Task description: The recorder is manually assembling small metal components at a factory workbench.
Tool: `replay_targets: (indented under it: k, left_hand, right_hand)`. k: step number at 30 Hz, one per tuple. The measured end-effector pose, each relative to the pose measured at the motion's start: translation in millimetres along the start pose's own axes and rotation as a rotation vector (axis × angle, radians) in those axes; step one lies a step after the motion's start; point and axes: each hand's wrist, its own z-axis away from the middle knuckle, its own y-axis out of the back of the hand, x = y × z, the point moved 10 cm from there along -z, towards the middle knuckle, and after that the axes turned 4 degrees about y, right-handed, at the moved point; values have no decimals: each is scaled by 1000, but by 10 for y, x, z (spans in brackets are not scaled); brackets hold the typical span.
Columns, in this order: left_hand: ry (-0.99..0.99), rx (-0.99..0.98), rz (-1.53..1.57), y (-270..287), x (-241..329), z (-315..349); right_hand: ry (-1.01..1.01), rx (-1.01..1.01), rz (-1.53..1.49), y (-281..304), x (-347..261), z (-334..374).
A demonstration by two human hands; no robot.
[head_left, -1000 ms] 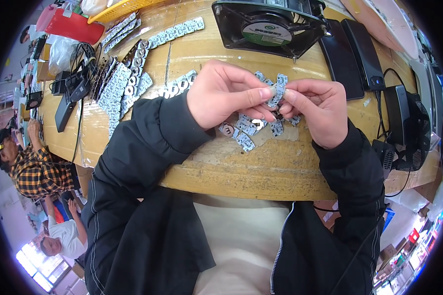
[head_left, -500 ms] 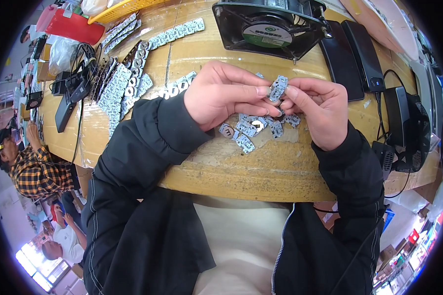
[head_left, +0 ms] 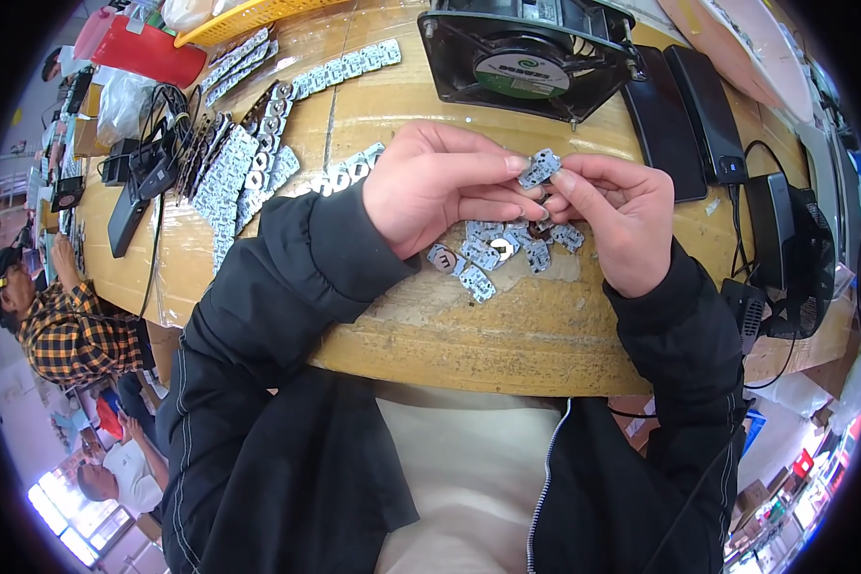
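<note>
A small grey-white circuit board [head_left: 540, 168] is held up between my two hands, above the near middle of the table. My left hand [head_left: 426, 184] pinches its left side with the thumb and fingertips. From the right, my right hand [head_left: 629, 218] grips the other edge between thumb and forefinger. Just below my fingers lies a loose pile of similar small circuit boards [head_left: 477, 282], some showing a round metal part. My fingers partly cover the pile's far side.
Strips of joined circuit boards [head_left: 347, 66] and stacked panels [head_left: 226, 172] lie to the left. A black fan [head_left: 521, 72] stands beyond my hands. Two flat black devices [head_left: 703, 110] lie right of it. Black cables [head_left: 169, 105], a red container [head_left: 148, 48] and a yellow basket [head_left: 244, 19] are at far left.
The held circuit board has turned and now shows a broader, flatter face. My fingertips have shifted slightly on it; both hands stay in nearly the same place.
</note>
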Motion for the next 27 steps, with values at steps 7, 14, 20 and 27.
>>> replay_targets:
  k: [7,14,20,27]
  left_hand:
    - [-8,30,5,-6,10,-31]
    - [-115,105,-46,-26,78,32]
    - [-989,43,-1199,-502,456,536]
    - [-1078,276,-1932,-647,469,663]
  right_hand:
    - [13,4,22,27,7,6]
    - [49,-12,51,-3,-71,-13]
    - [40,85,-43,374,-6,-66]
    - [90,34,59,332,7,-99]
